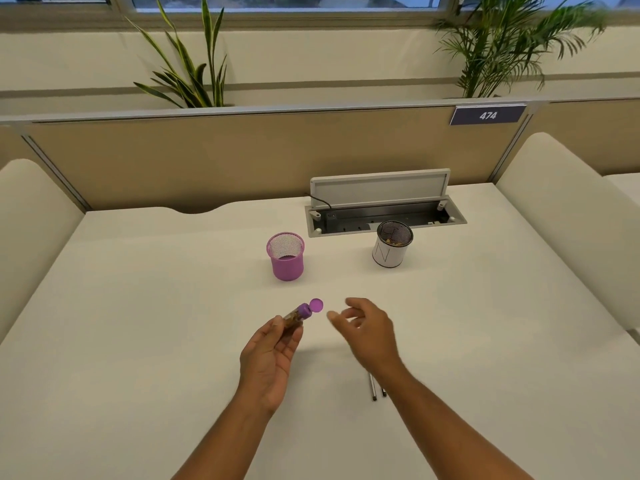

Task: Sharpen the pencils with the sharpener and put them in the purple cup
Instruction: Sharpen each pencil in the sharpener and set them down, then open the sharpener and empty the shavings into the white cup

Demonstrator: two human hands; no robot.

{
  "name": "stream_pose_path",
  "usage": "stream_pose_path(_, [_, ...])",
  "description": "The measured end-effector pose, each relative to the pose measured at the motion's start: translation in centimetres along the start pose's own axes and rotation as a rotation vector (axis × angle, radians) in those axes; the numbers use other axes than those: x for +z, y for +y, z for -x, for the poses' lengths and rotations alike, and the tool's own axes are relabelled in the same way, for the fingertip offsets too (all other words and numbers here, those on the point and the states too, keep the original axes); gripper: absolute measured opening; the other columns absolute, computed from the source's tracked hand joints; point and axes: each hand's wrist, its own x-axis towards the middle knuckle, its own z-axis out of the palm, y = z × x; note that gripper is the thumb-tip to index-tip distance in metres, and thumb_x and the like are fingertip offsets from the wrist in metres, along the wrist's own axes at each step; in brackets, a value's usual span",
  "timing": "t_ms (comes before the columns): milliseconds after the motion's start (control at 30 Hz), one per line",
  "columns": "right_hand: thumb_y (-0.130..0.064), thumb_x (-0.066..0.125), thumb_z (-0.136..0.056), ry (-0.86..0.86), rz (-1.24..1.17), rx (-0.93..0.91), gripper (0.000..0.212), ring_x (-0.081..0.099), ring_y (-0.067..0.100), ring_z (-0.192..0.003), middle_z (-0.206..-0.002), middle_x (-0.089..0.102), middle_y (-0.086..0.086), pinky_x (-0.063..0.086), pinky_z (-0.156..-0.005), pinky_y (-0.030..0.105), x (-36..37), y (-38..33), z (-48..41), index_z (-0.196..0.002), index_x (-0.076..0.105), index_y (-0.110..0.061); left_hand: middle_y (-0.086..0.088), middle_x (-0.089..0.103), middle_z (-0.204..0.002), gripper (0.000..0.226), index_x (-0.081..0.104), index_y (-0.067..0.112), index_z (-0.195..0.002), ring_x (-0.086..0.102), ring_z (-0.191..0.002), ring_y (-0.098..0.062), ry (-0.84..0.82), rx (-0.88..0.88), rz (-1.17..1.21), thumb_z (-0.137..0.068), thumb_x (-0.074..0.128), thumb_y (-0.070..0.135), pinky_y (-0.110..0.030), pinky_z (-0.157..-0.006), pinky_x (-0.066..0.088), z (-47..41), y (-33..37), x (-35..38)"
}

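Note:
My left hand (273, 351) grips a sharpener (298, 315), a clear tube with shavings inside and a purple top whose round lid is flipped open. It is held tilted up toward the right. My right hand (367, 329) hovers just right of it, fingers loosely spread and holding nothing. Two pencils (377, 389) lie on the white desk (138, 306) under my right forearm, which hides most of them. The purple mesh cup (286, 256) stands upright farther back, and I see no pencils in it.
A white-wrapped mesh cup (393, 244) with shavings inside stands right of the purple cup. Behind it lies an open cable tray (384, 216) with its lid raised. A beige partition (207, 157) closes the desk's far edge, and padded dividers flank both sides.

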Motion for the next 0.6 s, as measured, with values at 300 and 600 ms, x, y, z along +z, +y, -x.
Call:
stream_pose_path(300, [-0.04,0.089,-0.071,-0.028,-0.289,0.034,0.041,0.077,0.008,-0.088,-0.09,0.081,-0.009,0.062,-0.09,0.039,3.1,-3.1,0.7,-0.108,0.073,-0.03,-0.027,0.073,-0.125,0.036,0.061,-0.009,-0.132,0.074,-0.114,-0.035,-0.091,0.007,-0.047,-0.102,0.062,0.009,-0.041,-0.098,0.06,0.6,-0.3,1.8])
stream_pose_path(600, [-0.031,0.081,-0.085,0.005,-0.18,-0.114,0.043,0.074,0.007,-0.092,-0.099,0.079,-0.008,0.057,-0.082,0.023,1.7,-4.5,0.2,-0.125,0.067,-0.026,-0.015,0.08,-0.114,0.035,0.076,0.008,-0.121,0.076,-0.105,-0.036,-0.196,0.124,-0.438,-0.088,0.075,0.021,-0.04,-0.09,0.063,1.6,0.5,3.0])
